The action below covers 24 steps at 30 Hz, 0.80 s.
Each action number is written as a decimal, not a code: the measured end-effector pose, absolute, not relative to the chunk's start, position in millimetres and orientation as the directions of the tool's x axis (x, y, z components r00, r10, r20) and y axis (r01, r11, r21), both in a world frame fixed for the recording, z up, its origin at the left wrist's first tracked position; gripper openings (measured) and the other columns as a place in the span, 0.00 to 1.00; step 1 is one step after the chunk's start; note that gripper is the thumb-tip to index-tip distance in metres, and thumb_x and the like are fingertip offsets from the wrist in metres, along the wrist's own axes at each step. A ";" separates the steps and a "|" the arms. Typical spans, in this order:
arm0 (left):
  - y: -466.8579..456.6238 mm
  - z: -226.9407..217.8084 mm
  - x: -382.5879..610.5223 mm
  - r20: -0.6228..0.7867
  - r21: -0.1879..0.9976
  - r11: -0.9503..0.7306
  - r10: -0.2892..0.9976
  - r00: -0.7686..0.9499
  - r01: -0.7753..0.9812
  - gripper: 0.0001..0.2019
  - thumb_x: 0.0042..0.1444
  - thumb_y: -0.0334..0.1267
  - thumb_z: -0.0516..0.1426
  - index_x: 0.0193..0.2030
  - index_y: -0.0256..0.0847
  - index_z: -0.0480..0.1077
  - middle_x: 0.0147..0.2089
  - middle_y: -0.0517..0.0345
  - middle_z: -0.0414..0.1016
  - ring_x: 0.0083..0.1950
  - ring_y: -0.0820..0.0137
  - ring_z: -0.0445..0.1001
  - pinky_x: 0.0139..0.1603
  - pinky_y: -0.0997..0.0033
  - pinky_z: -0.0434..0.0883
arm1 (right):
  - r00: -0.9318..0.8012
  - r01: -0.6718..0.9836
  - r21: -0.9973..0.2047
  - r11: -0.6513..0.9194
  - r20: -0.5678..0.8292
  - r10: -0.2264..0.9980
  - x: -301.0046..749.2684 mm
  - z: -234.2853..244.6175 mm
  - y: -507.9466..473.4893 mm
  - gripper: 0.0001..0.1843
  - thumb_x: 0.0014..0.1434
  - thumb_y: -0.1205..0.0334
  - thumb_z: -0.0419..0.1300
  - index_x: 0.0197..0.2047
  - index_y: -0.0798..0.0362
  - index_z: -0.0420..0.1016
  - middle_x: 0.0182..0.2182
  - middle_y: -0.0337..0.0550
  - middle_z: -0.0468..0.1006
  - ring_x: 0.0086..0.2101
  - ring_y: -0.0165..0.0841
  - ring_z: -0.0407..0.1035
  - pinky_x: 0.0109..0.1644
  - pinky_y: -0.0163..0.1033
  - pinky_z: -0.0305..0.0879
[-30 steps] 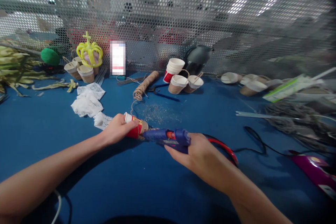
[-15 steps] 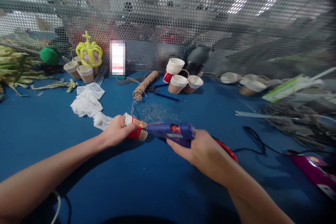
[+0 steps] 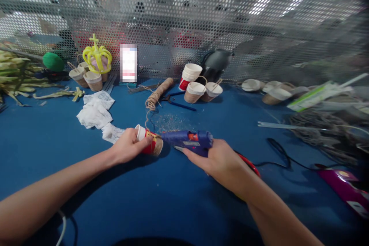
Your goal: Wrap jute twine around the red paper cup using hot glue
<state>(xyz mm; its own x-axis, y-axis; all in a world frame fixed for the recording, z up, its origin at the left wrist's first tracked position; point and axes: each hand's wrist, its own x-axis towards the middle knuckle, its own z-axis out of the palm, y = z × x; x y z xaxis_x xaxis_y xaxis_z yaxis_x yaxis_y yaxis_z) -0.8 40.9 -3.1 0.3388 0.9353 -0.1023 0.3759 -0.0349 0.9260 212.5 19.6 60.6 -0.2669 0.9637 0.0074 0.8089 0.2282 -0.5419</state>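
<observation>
My left hand (image 3: 127, 147) grips a small red and white paper cup (image 3: 149, 142) lying on its side, its lower end wrapped in brown twine. My right hand (image 3: 219, 161) is closed round the handle of a blue glue gun (image 3: 188, 140), whose nozzle touches the cup's twine-wrapped end. A strand of twine runs from the cup up to a twine spool (image 3: 159, 92) lying further back on the blue table (image 3: 173, 200).
Behind stand a stack of paper cups (image 3: 190, 75) and twine-covered cups (image 3: 196, 92), a yellow crown (image 3: 97, 57), white tissue (image 3: 95, 113) and pliers (image 3: 175, 102). Cables (image 3: 276, 153), a purple object (image 3: 343, 188) and clutter fill the right. A perforated metal screen (image 3: 201, 15) closes the back.
The glue gun and my right hand moved slightly up and away from me, keeping the nozzle at the cup's wrapped end. My left hand stayed on the cup.
</observation>
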 end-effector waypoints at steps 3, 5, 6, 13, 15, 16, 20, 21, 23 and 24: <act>40.9 -4.7 -1.3 -0.098 0.924 -0.041 0.936 0.339 0.380 0.16 0.50 0.45 0.51 0.22 0.33 0.66 0.17 0.63 0.59 0.20 0.77 0.55 0.18 0.78 0.53 | -0.254 0.812 -0.540 0.219 0.011 0.967 213.5 55.7 19.6 0.07 0.49 0.60 0.55 0.26 0.52 0.73 0.23 0.41 0.77 0.25 0.33 0.70 0.31 0.36 0.66; 41.4 -5.8 -1.4 -0.095 0.923 -0.048 0.933 0.347 0.382 0.16 0.50 0.45 0.50 0.22 0.33 0.65 0.17 0.63 0.58 0.20 0.78 0.55 0.18 0.78 0.53 | -0.247 0.814 -0.542 0.209 0.003 0.969 214.1 53.9 19.7 0.08 0.50 0.59 0.55 0.26 0.53 0.72 0.24 0.40 0.77 0.25 0.33 0.70 0.31 0.36 0.66; 41.7 -6.1 -1.4 -0.095 0.922 -0.052 0.931 0.354 0.384 0.16 0.51 0.45 0.50 0.22 0.33 0.65 0.17 0.63 0.57 0.20 0.78 0.54 0.18 0.78 0.53 | -0.248 0.813 -0.544 0.207 -0.002 0.969 214.2 53.4 19.9 0.08 0.50 0.59 0.55 0.26 0.53 0.72 0.24 0.40 0.77 0.26 0.33 0.70 0.31 0.35 0.66; 40.8 -4.0 -0.9 -0.100 0.901 -0.072 0.925 0.367 0.427 0.17 0.52 0.47 0.48 0.20 0.35 0.61 0.17 0.66 0.52 0.19 0.79 0.49 0.18 0.77 0.50 | -0.235 0.808 -0.556 0.198 0.005 0.972 212.5 54.7 20.6 0.09 0.49 0.59 0.56 0.21 0.52 0.68 0.18 0.38 0.74 0.23 0.32 0.68 0.26 0.34 0.62; 39.9 -3.2 -0.7 -0.090 0.898 -0.083 0.927 0.364 0.433 0.17 0.52 0.47 0.48 0.20 0.35 0.61 0.17 0.66 0.52 0.19 0.79 0.49 0.18 0.77 0.50 | -0.230 0.804 -0.563 0.193 0.005 0.973 211.4 55.1 20.4 0.12 0.49 0.59 0.56 0.17 0.51 0.65 0.12 0.36 0.69 0.21 0.32 0.67 0.23 0.34 0.60; 39.6 -3.0 -0.6 -0.084 0.897 -0.088 0.928 0.363 0.433 0.17 0.52 0.47 0.48 0.20 0.35 0.61 0.17 0.65 0.52 0.19 0.78 0.49 0.18 0.77 0.51 | -0.227 0.802 -0.568 0.187 0.001 0.974 210.9 55.2 20.3 0.13 0.49 0.59 0.56 0.16 0.50 0.63 0.10 0.35 0.66 0.19 0.31 0.66 0.22 0.34 0.59; 39.2 -2.7 -0.2 -0.076 0.892 -0.099 0.929 0.363 0.441 0.17 0.52 0.47 0.48 0.20 0.35 0.61 0.17 0.65 0.53 0.19 0.78 0.50 0.19 0.77 0.52 | -0.218 0.787 -0.593 0.171 -0.009 0.976 209.5 54.4 20.7 0.15 0.48 0.59 0.56 0.14 0.50 0.61 0.07 0.33 0.62 0.16 0.30 0.62 0.20 0.34 0.56; 39.1 -2.7 -0.2 -0.075 0.891 -0.101 0.929 0.363 0.443 0.17 0.52 0.47 0.48 0.20 0.35 0.61 0.17 0.65 0.53 0.19 0.78 0.50 0.19 0.77 0.52 | -0.219 0.781 -0.601 0.171 -0.006 0.976 209.3 54.2 20.9 0.15 0.48 0.59 0.56 0.14 0.50 0.61 0.06 0.33 0.62 0.16 0.30 0.62 0.20 0.34 0.56; 39.1 -2.9 -0.3 -0.070 0.891 -0.103 0.931 0.358 0.443 0.17 0.51 0.47 0.49 0.20 0.35 0.62 0.17 0.65 0.54 0.19 0.78 0.51 0.19 0.77 0.52 | -0.224 0.766 -0.618 0.177 0.001 0.975 209.1 53.8 21.2 0.15 0.48 0.59 0.56 0.13 0.50 0.61 0.06 0.34 0.61 0.15 0.30 0.62 0.19 0.34 0.56; 39.3 -3.3 -0.4 -0.069 0.891 -0.103 0.932 0.355 0.443 0.17 0.51 0.47 0.49 0.20 0.35 0.62 0.17 0.65 0.54 0.19 0.78 0.51 0.18 0.77 0.52 | -0.227 0.758 -0.627 0.178 0.001 0.974 209.1 53.6 21.4 0.15 0.48 0.59 0.56 0.13 0.50 0.61 0.06 0.34 0.61 0.15 0.30 0.62 0.19 0.34 0.56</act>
<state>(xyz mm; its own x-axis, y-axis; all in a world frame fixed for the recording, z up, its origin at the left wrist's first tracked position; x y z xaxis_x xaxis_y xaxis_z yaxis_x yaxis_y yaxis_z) -0.4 39.3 -3.3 0.3554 0.9322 -0.0687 0.4429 -0.1032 0.8906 209.1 21.4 53.6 -0.2270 0.9739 0.0014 0.7584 0.1777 -0.6272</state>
